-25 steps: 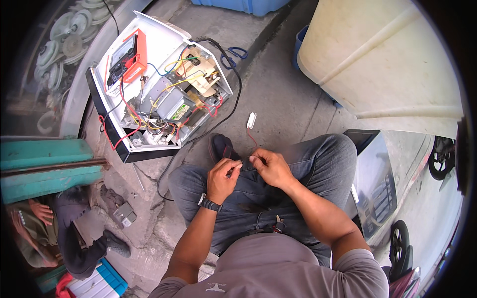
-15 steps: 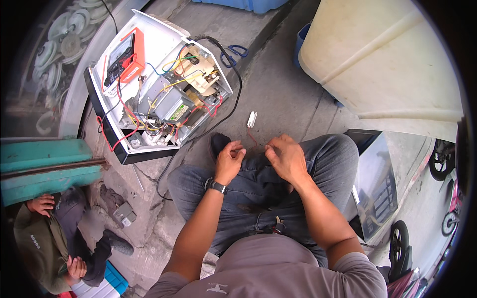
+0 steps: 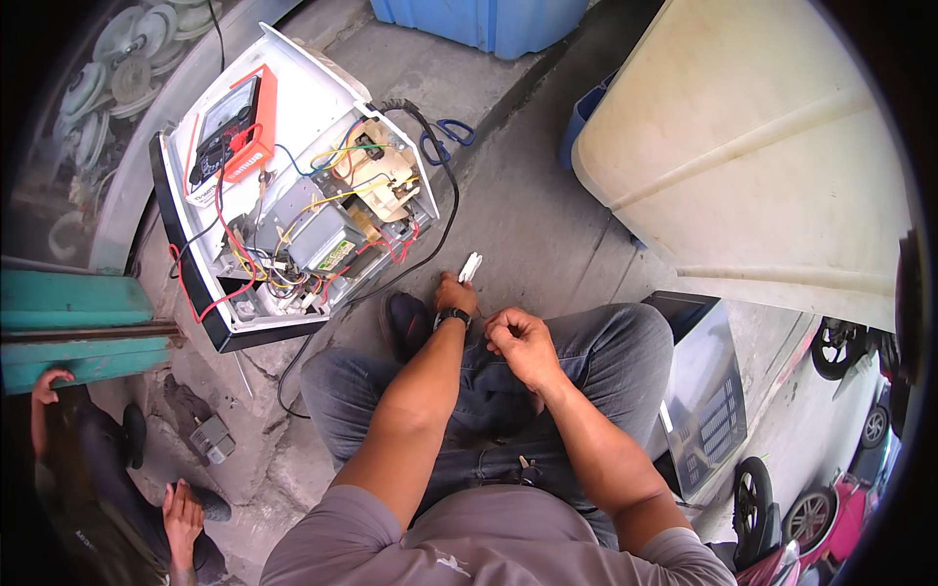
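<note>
A small white plastic part (image 3: 471, 267) lies just above the ground ahead of my knees. My left hand (image 3: 455, 294) reaches out to it and has its fingers closed at the part's near end, though the fingertips are partly hidden. Closer to me, above my lap, my right hand (image 3: 521, 345) is bent into a pinch; whatever sits between its fingertips is too small to make out. Ahead on the left rests an opened microwave oven (image 3: 313, 220), with its transformer, fan-side parts and coloured wires exposed. An orange-framed multimeter (image 3: 232, 132) stands inside its casing, with red and black leads.
A black power cord (image 3: 452, 195) loops beside the oven, near blue-handled scissors (image 3: 449, 139). A large cream container (image 3: 743, 146) and a blue bin (image 3: 479, 24) stand ahead. On my right leans a dark glossy panel (image 3: 705, 391). Another person's hand (image 3: 183, 518) shows at lower left.
My left hand has moved forward from above my lap to the white part. My right hand's fingers have curled more tightly. The whole view has shifted slightly; the other person's hands have moved.
</note>
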Tool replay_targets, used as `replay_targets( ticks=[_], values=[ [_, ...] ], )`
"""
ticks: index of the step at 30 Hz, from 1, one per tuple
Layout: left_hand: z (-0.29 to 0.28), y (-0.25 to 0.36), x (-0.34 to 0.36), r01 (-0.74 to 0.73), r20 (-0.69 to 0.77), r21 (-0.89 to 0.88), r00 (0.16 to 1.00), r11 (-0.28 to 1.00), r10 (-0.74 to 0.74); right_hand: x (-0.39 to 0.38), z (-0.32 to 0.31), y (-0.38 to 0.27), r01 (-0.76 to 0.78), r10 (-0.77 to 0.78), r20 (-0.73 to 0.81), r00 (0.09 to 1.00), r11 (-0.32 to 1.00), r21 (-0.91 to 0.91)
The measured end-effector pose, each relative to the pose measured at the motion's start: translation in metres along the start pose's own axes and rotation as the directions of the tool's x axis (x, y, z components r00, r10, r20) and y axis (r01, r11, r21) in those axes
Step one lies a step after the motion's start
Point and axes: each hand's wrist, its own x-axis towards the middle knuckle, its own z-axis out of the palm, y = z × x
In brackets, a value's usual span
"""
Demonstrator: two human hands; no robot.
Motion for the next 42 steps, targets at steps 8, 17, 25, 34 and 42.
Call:
replay_targets(
  ticks=[8, 17, 25, 34, 42],
  values=[
    [0.002, -0.035, 0.009, -0.087, -0.063, -0.136, 0.995, 0.987, 0.079, 0.009, 0.003, 0.017, 0.059, -0.060, 0.003, 0.998, 0.976, -0.211],
    [-0.013, -0.054, 0.015, -0.115, -0.017, -0.328, 0.993, 0.938, 0.116, 0.006, 0.013, 0.000, 0.118, -0.099, 0.076, 0.992, 0.935, -0.335],
    [-0.080, 0.010, -0.065, -0.406, -0.069, -0.456, 0.903, 0.792, 0.424, 0.003, 0.000, -0.004, 0.137, -0.117, 0.083, 0.990, 0.941, -0.308],
    [-0.122, 0.021, -0.103, -0.463, -0.109, -0.407, 0.880, 0.788, 0.461, 0.000, -0.003, -0.002, 0.052, -0.046, 0.089, 0.995, 0.997, -0.065],
    [-0.061, -0.005, -0.033, -0.517, -0.019, -0.116, 0.855, 0.848, 0.518, -0.020, -0.017, -0.033, 0.050, -0.045, -0.034, 0.998, 0.984, 0.171]
  ],
)
